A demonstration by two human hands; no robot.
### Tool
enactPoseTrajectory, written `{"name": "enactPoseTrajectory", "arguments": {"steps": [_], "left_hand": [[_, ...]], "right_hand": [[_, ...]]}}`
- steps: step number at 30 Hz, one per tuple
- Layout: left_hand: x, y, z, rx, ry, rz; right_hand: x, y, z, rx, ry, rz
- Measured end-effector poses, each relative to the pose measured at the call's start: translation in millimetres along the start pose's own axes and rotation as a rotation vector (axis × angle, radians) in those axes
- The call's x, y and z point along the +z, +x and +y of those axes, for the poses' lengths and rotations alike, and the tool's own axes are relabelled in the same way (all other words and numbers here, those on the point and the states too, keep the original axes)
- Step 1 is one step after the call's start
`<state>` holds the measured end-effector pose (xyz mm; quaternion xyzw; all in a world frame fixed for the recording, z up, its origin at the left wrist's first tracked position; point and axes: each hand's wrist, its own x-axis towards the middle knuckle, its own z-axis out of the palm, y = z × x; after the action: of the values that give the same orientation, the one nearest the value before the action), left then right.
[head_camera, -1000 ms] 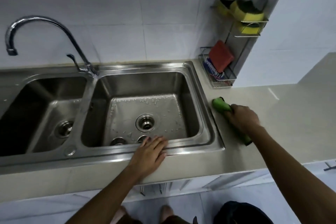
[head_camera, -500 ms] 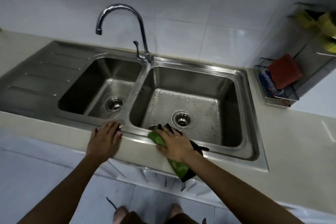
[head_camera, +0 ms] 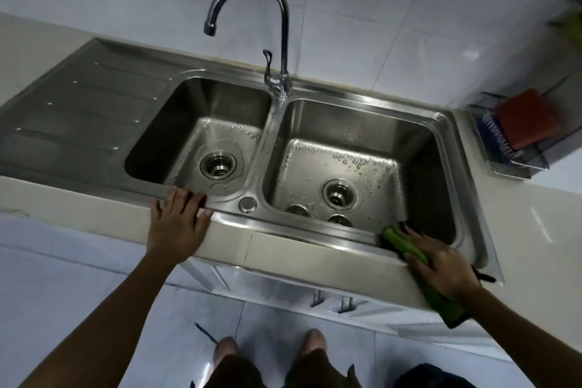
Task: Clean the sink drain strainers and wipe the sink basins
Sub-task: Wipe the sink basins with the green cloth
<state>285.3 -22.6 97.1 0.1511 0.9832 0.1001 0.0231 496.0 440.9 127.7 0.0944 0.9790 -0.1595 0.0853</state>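
Observation:
A steel double sink (head_camera: pixel 315 230) is set in a pale counter. The left basin (head_camera: pixel 176 123) has a drain strainer (head_camera: pixel 218 164); the right basin (head_camera: pixel 419 148) has its own strainer (head_camera: pixel 339 193) and water drops on its floor. My right hand (head_camera: pixel 444 264) presses a green cloth (head_camera: pixel 406 246) on the front rim of the right basin, near its right corner. My left hand (head_camera: pixel 178 220) lies flat on the front rim before the left basin, fingers spread, holding nothing.
A curved chrome tap (head_camera: pixel 277 41) stands behind the divider. The draining board (head_camera: pixel 78 104) lies at the left. A wire rack (head_camera: pixel 510 148) with a red sponge (head_camera: pixel 526 118) and a blue brush sits at the right. My feet stand on the tiled floor below.
My right hand carried the green cloth from the counter onto the sink's front rim, then slid it right along the rim. My left hand shifted left along the rim.

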Motion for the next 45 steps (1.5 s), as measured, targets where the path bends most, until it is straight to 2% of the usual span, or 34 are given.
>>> {"name": "enactPoseTrajectory", "arguments": {"steps": [2, 7, 11, 14, 17, 20, 22, 24, 25, 27, 29, 31, 34, 39, 45], "left_hand": [[2, -1, 1, 0.002, -0.012, 0.029], [3, 0, -2, 0.019, -0.011, 0.05], [5, 0, -4, 0.026, -0.019, 0.057], [0, 0, -6, 0.044, -0.039, 0.053], [-5, 2, -21, 0.113, -0.078, 0.023], [-8, 0, -41, 0.173, -0.093, 0.023], [-10, 0, -50, 0.119, -0.102, 0.047], [-12, 2, -51, 0.051, -0.117, 0.063], [-13, 3, -50, 0.031, -0.124, 0.068], [-15, 7, -49, -0.002, -0.137, 0.07], [-17, 13, -45, -0.026, -0.157, 0.063], [-19, 21, -44, -0.05, -0.183, 0.069], [-21, 33, -49, -0.079, -0.19, 0.061], [-35, 60, -80, -0.238, -0.187, 0.078], [-32, 87, -118, -0.506, -0.146, 0.114]], "right_hand": [[6, 6, -34, 0.049, -0.042, 0.062], [35, 59, -168, -0.15, -0.065, 0.079], [66, 99, -253, -0.203, -0.056, 0.066], [64, 102, -253, -0.231, -0.053, 0.03], [49, 70, -205, -0.177, 0.005, 0.075], [33, 29, -133, 0.145, -0.008, 0.112], [20, 16, -109, 0.404, -0.002, 0.097], [20, 20, -114, 0.507, -0.011, 0.101], [21, 26, -129, 0.474, -0.016, 0.108], [32, 47, -173, 0.295, -0.005, 0.086], [46, 73, -227, 0.075, -0.009, -0.003], [60, 99, -278, -0.036, -0.052, -0.071], [73, 130, -318, 0.065, -0.078, -0.092], [74, 174, -327, 0.174, 0.02, -0.161], [74, 253, -318, 0.237, 0.044, -0.025]]}}
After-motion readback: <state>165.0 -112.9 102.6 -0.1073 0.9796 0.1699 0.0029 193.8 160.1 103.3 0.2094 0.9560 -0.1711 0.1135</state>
